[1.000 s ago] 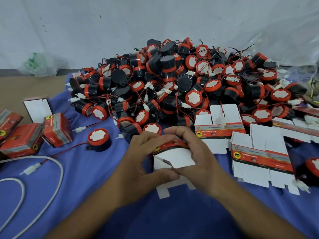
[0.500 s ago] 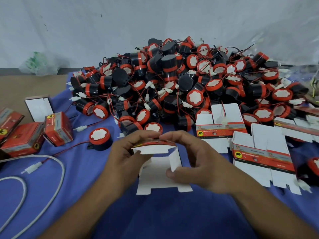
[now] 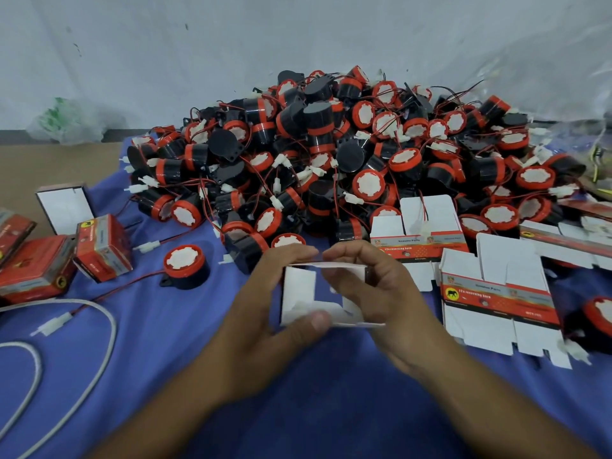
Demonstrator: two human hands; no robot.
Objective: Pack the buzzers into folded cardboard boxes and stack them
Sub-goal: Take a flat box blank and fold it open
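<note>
Box (image 3: 299, 289): half-folded, white inside toward the camera, held between both hands just over the cloth (image 3: 159, 352). Left hand (image 3: 261, 313) grips its left side, with the fingers on the top edge and the thumb (image 3: 318, 321) pressed on the bottom edge. Right hand (image 3: 387, 303) grips the right side, with its fingers (image 3: 341, 276) curled over the top edge into the opening. Both hands are clamped on the box. Directly beyond the grip: the buzzers (image 3: 331, 154), heaped, wires tangled. Left of the grip, near: one lone buzzer (image 3: 185, 266), face up. Farther left: packed boxes (image 3: 99, 250) and a grey cable (image 3: 102, 329). Right of the grip, just beside it: flat blanks (image 3: 500, 301), unfolded, overlapping.
</note>
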